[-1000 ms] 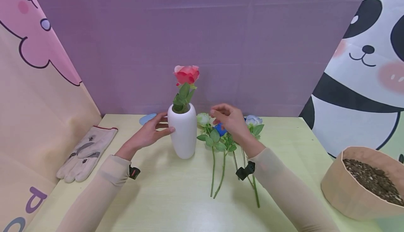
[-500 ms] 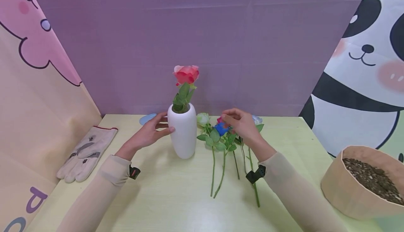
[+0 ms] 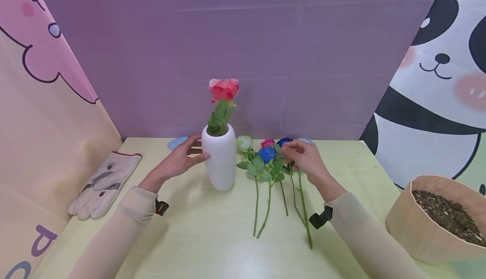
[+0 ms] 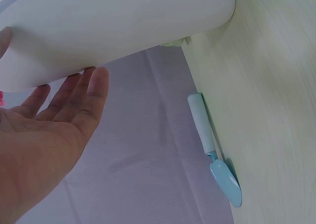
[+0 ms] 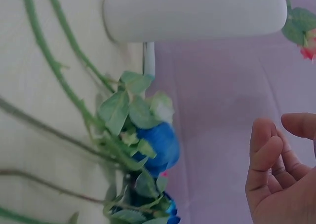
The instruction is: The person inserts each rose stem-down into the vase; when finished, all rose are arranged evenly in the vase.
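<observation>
A white vase (image 3: 221, 161) stands upright on the table with one pink-red rose (image 3: 224, 89) in it. My left hand (image 3: 178, 159) holds the vase at its left side, thumb towards the front and fingers behind; in the left wrist view the fingertips touch its wall. To the right lie several loose artificial flowers: a pale green one (image 3: 244, 143), a blue rose (image 3: 267, 154), a pink one (image 3: 267, 143), a dark blue one (image 3: 284, 141) and a pale blue one (image 3: 306, 141). Above them hovers my right hand (image 3: 305, 159), fingers loosely bent, holding nothing.
A light-blue trowel (image 4: 224, 179) lies behind the left hand. Work gloves (image 3: 104, 184) lie at the table's left edge. On the right stands a beige pot (image 3: 410, 228) filled with soil. A purple cloth (image 3: 243, 51) hangs behind the table.
My right hand has moved right and slightly down across the flowers, away from the vase, uncovering the pink and dark blue blooms. The left hand and vase have stayed put.
</observation>
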`<control>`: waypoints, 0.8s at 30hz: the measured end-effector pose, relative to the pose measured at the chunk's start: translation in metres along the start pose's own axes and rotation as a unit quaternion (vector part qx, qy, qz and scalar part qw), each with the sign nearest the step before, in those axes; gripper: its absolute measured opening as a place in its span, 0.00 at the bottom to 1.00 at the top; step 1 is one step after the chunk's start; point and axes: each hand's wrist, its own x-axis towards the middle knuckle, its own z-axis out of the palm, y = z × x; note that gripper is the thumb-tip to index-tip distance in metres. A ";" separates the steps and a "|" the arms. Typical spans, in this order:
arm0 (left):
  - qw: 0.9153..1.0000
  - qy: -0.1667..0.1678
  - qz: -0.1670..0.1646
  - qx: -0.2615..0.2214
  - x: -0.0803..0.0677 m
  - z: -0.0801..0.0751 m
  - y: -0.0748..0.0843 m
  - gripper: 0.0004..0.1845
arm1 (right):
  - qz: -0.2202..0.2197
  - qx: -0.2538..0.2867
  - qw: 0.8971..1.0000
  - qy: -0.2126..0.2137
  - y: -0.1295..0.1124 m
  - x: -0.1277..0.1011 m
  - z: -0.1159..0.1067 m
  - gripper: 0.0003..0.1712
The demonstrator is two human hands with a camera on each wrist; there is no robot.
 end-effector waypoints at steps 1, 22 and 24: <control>1.000 0.000 0.001 0.000 0.000 0.000 0.000 0.42 | 0.001 -0.002 1.000 0.001 0.003 0.000 -0.001 0.21; 1.000 0.000 0.009 0.004 0.002 0.000 -0.005 0.42 | 0.060 -0.047 0.997 -0.011 0.053 -0.007 -0.023 0.26; 1.000 0.001 0.009 0.005 0.002 0.000 -0.005 0.42 | 0.068 -0.047 0.996 -0.015 0.056 -0.007 -0.024 0.26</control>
